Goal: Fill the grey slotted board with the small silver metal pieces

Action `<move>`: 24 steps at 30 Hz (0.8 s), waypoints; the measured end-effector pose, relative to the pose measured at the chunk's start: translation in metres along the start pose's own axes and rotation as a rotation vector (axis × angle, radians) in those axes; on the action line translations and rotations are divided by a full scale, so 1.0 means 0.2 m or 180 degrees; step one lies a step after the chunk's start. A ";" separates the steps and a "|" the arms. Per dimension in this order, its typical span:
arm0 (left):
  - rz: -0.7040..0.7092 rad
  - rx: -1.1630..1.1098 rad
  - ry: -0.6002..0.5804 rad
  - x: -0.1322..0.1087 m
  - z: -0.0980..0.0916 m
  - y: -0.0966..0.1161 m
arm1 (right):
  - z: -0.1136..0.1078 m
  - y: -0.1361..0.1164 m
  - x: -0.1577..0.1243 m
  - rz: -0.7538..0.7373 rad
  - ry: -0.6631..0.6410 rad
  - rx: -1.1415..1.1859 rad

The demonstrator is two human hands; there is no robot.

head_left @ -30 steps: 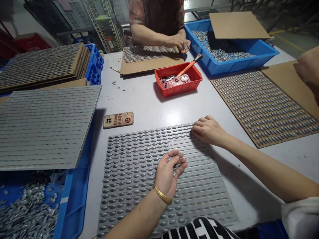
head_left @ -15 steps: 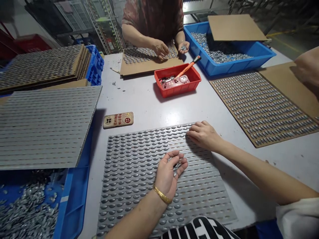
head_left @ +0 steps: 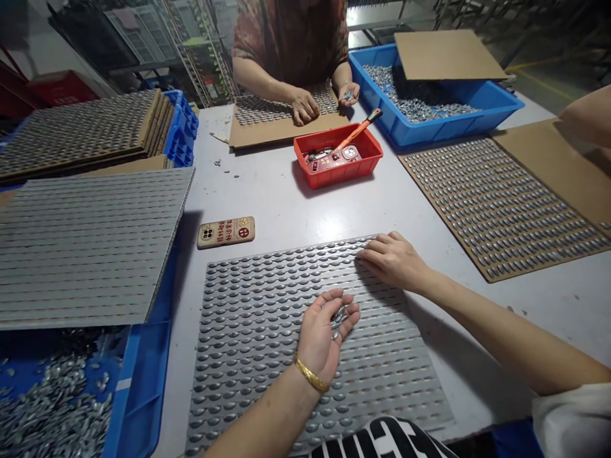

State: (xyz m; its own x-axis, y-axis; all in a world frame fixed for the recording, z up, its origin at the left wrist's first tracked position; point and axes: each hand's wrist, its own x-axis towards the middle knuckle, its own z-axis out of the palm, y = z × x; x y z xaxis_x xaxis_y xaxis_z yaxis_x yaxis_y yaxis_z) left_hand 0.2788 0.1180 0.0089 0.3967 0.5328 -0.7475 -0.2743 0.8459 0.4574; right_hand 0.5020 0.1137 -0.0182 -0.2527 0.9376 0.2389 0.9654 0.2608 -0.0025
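Observation:
A grey slotted board (head_left: 396,375) lies before me, with rows of small oval metal pieces (head_left: 238,299) set in its left part and along its far rows. My left hand (head_left: 327,331), with a gold bracelet at the wrist, is palm-up over the middle of the board. Its curled fingers cup several loose oval metal pieces (head_left: 338,316). Near the far right corner, my right hand (head_left: 391,259) rests with bunched fingers on the far rows. Its fingertips are turned down, and whatever is under them is hidden.
A phone (head_left: 226,232) lies beyond the board, near a red bin (head_left: 338,173) holding a tool. Blue bins of metal pieces stand front left (head_left: 143,381) and back right (head_left: 410,130). Another slotted board (head_left: 86,248) overhangs the left bin. A co-worker's hands (head_left: 304,107) work opposite; a filled board (head_left: 506,203) lies right.
My two hands stay almost in place; the left fingers have opened slightly, showing more of the metal pieces. Across the table, the co-worker's hand has lowered onto their board.

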 end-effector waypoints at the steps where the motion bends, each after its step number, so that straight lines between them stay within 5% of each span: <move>1: -0.0008 -0.0011 -0.0025 0.00 0.00 0.00 | -0.02 -0.01 -0.01 0.0080 0.0057 0.0106; 10: -0.0013 0.0055 -0.0035 0.02 0.08 -0.06 | -0.09 -0.28 -0.16 0.0024 -0.0048 0.1944; 18: -0.0053 0.0336 -0.0379 0.03 0.09 -0.09 | -0.12 -0.27 -0.21 0.0922 0.0376 0.3006; 24: -0.0022 0.0517 -0.0348 0.06 0.13 -0.08 | -0.12 -0.23 -0.23 0.0969 0.0297 0.3108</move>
State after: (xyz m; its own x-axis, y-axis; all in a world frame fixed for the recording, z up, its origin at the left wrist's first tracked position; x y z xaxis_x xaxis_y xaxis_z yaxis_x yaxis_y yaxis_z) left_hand 0.3102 0.1120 0.0056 0.4933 0.5189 -0.6981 -0.1299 0.8375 0.5308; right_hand 0.4705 0.0537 -0.0063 0.0404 0.9845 0.1705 0.5034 0.1274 -0.8546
